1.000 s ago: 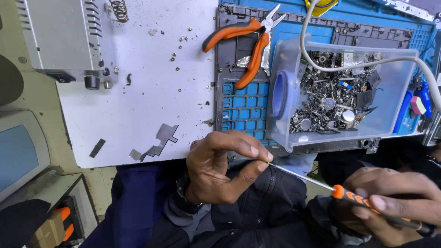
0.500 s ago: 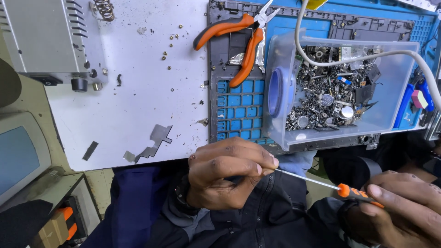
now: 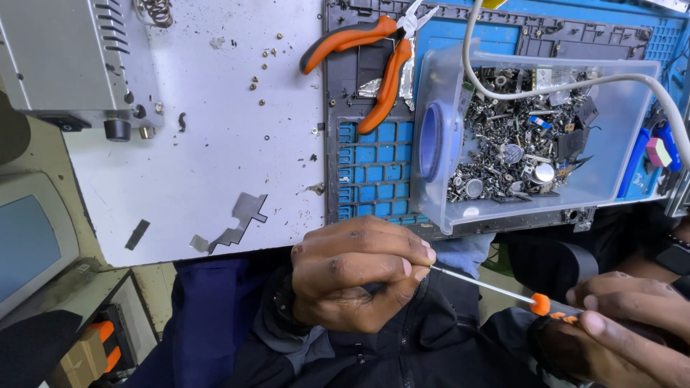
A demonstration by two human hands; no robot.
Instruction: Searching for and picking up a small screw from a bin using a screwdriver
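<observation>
Overhead, white worktable (image 3: 215, 165), blue mat (image 3: 374, 165), parts bin (image 3: 611, 187)

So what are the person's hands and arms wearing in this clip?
Both hands are bare, no gloves. The left hand emerges from a dark sleeve with a grey cuff, over a dark wristband or watch. The right hand is bare too; its wrist is out of view.

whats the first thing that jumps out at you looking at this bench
Low in the middle, the left hand pinches the tip of a thin screwdriver whose orange-collared handle sits in the right hand at the lower right. Above them a clear plastic bin heaped with screws and metal scraps stands on a blue mat, and orange-handled pliers lie at the top centre.
</observation>
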